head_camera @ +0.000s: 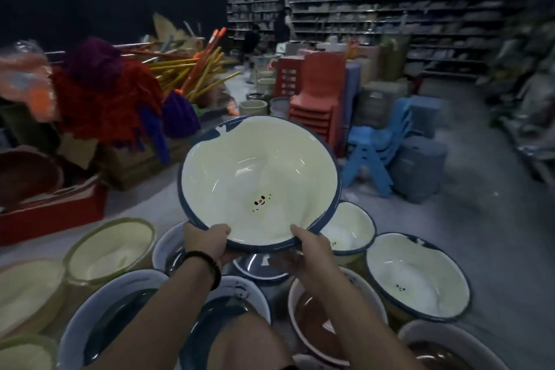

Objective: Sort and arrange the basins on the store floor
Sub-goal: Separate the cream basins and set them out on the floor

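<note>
Both hands grip the near rim of 1 cream basin with a blue rim (pixel 258 183), thumbs over the edge. The left hand (pixel 207 242) is at its lower left, the right hand (pixel 312 249) at its lower right. The basin is held up and tilted toward the camera, above other basins on the floor: a matching cream basin (pixel 417 276) at right, a green-rimmed basin (pixel 111 246) at left. Stacked red chairs (pixel 315 99) stand behind.

Left wrist: a dark beaded bracelet (pixel 206 264) is worn | forearms: both are seen bare | left hand (pixel 207 239) and right hand (pixel 312 246): shown bare, ungloved.
</note>
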The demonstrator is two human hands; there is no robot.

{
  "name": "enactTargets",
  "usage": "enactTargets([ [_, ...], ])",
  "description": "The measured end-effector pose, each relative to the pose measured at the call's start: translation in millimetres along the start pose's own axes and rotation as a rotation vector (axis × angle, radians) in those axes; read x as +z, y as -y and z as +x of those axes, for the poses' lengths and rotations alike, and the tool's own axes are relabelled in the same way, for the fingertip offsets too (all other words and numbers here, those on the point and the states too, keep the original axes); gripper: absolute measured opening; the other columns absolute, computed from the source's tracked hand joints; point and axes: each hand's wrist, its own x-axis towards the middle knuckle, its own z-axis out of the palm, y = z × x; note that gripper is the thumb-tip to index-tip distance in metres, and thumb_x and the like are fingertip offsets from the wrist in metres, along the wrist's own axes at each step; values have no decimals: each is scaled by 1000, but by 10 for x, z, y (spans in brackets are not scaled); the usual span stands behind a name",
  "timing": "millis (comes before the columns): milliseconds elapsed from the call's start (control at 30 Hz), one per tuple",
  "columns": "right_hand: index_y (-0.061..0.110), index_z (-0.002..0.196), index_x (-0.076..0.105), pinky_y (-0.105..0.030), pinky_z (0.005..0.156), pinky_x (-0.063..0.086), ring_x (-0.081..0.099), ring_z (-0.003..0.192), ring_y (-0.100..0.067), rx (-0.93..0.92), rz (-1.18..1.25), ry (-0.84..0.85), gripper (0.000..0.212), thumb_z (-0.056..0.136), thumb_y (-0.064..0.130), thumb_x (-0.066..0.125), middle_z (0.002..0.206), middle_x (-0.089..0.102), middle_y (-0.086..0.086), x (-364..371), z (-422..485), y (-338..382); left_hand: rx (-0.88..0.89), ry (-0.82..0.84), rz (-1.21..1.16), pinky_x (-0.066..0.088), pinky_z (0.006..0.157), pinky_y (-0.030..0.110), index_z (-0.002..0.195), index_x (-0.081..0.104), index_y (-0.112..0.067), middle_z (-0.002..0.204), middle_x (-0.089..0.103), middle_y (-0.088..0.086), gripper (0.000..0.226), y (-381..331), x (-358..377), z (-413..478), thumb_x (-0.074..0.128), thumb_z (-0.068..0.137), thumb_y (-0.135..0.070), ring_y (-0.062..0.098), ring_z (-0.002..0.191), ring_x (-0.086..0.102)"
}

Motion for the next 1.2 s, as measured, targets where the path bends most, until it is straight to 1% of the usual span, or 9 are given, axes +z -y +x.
enactTargets([
  [133, -2, 128, 58, -46, 65, 65, 78, 81, -41, 4, 169, -68, 30, 101, 10, 62, 116, 73, -29, -336, 305, 116, -6, 160, 50, 62, 63, 56, 125, 46, -10, 118, 62, 21, 45, 115, 560, 267, 70, 89, 1, 43, 97, 69],
  [267, -7, 128, 58, -42, 59, 64, 77, 89, -44, 8, 319, -171, 31, 103, 9, 60, 111, 74, -32, -575, 818, 281, -120, 340, 26, 62, 69, 56, 137, 47, -7, 115, 69, 22, 53, 342, 1145, 559, 73, 91, -13, 42, 85, 76],
  [433, -4, 118, 60, -45, 57, 64, 78, 71, -40, 11, 421, -302, 21, 102, 9, 63, 92, 77, -27, -830, 1720, 297, -216, 582, 335, 54, 66, 36, 107, 50, -15, 98, 61, 17, 9, 886, 1654, 1010, 54, 101, -10, 27, 76, 64],
  [567, 4, 114, 55, -54, 79, 65, 76, 86, -42, 10, 470, -407, 15, 103, 9, 63, 102, 74, -27, -1086, 2520, 85, -278, 698, 580, 50, 51, 32, 137, 46, -15, 87, 57, 12, 56, 1456, 1832, 1466, 64, 85, -11, 22, 55, 57],
  [667, 5, 131, 53, -50, 70, 65, 76, 91, -44, 40, 487, -470, 31, 103, 10, 63, 112, 73, -27, -1283, 3067, -166, -207, 707, 856, 55, 96, 52, 140, 48, -22, 120, 65, 6, 74, 1789, 1911, 1828, 68, 69, -28, 37, 114, 65],
  [733, 5, 138, 51, -46, 60, 64, 75, 93, -44, 52, 509, -513, 40, 101, 10, 66, 117, 71, -26, -1378, 3385, -328, -183, 739, 961, 51, 104, 52, 144, 45, -25, 140, 56, 4, 68, 1939, 1964, 2065, 68, 80, -31, 34, 126, 58],
  [1000, 16, 149, 43, -48, 61, 66, 71, 85, -34, 38, 464, -677, 53, 101, 11, 66, 131, 64, -19, -1435, 4257, -793, -117, 791, 1053, 57, 88, 39, 142, 46, -27, 130, 59, -3, 55, 2535, 2039, 2654, 65, 91, -33, 25, 109, 65],
  [1100, 20, 144, 44, -51, 73, 66, 75, 78, -31, 81, 425, -737, 47, 103, 17, 65, 118, 68, -14, -1407, 4436, -905, -165, 818, 992, 58, 88, 37, 142, 44, -27, 105, 53, -18, 53, 2655, 2038, 2708, 64, 94, -31, 12, 99, 63],
  [1200, 17, 132, 52, -41, 72, 67, 77, 82, -29, 184, 214, -791, 37, 100, 17, 69, 107, 70, -11, -1467, 4492, -930, -186, 805, 980, 58, 91, 41, 143, 46, -27, 113, 55, -11, 55, 2720, 2074, 2764, 66, 92, -32, 14, 102, 63],
])
